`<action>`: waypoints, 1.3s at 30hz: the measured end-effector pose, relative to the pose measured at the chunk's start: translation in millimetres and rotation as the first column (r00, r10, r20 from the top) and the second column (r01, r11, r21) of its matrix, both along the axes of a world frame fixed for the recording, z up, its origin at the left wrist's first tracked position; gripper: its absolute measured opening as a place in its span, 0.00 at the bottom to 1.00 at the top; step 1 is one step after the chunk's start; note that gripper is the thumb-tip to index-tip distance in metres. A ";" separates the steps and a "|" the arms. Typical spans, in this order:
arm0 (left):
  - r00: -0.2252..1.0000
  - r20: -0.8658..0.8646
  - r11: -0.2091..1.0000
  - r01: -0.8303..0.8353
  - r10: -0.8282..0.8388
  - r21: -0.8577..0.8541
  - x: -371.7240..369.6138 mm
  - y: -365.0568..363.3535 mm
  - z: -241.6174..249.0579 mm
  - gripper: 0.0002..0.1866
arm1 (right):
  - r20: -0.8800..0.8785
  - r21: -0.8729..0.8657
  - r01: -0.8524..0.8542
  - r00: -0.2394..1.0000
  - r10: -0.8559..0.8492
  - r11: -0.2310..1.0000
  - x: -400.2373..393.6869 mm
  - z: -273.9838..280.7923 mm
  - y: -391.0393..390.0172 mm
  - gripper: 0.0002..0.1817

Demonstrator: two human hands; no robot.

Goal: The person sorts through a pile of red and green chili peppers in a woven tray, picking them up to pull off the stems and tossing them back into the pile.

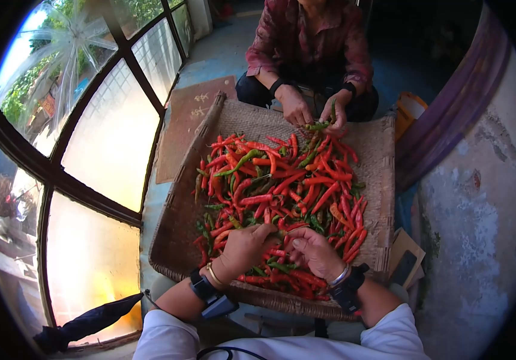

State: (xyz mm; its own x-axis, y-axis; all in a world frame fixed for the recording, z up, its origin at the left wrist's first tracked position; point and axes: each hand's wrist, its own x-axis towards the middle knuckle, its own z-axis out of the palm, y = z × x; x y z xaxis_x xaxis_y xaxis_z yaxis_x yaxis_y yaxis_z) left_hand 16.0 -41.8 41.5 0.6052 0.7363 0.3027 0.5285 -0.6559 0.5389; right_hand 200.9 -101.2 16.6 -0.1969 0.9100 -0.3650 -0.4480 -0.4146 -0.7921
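Red, orange and green chili peppers (270,198) lie heaped in a large woven basket (375,162). Over the near part of the heap is my left hand (247,247), its fingers pinched together near a small green stem or pepper. My right hand (315,252) faces it from the right, thumb and fingers pressed together beside the same spot. What sits between the fingertips is too small to make out. Both hands are just above the peppers.
Across the basket sits a person (315,42) whose two hands hold green peppers (318,126). A framed window (108,132) runs along the left, with a folded dark umbrella (99,318) below it. A brown board (192,120) lies behind the basket; a phone (403,267) is at right.
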 end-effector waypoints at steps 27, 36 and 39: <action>0.916 -0.375 0.978 0.071 -0.141 -0.196 -7.5 16.5 -47.9 0.15 | -0.168 -0.012 0.204 0.965 -0.203 0.979 54.6 0.5 23.5 0.17; 0.853 -0.460 0.970 0.214 -0.245 -0.118 -7.2 19.2 -58.6 0.13 | -0.133 -0.095 0.050 0.989 -0.063 0.994 35.9 -11.9 16.6 0.11; 0.820 -0.526 0.972 0.227 -0.226 -0.063 -4.4 18.5 -42.3 0.09 | -0.063 -0.099 0.004 0.998 -0.010 0.995 29.7 -7.3 14.6 0.10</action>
State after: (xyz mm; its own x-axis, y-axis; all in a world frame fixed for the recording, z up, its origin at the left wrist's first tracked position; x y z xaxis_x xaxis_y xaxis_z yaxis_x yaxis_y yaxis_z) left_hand 11.6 -23.3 -0.7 0.8226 0.5583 -0.1082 0.5674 -0.7933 0.2208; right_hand 230.5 -86.6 9.3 -0.2159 0.8715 -0.4403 -0.4992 -0.4861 -0.7173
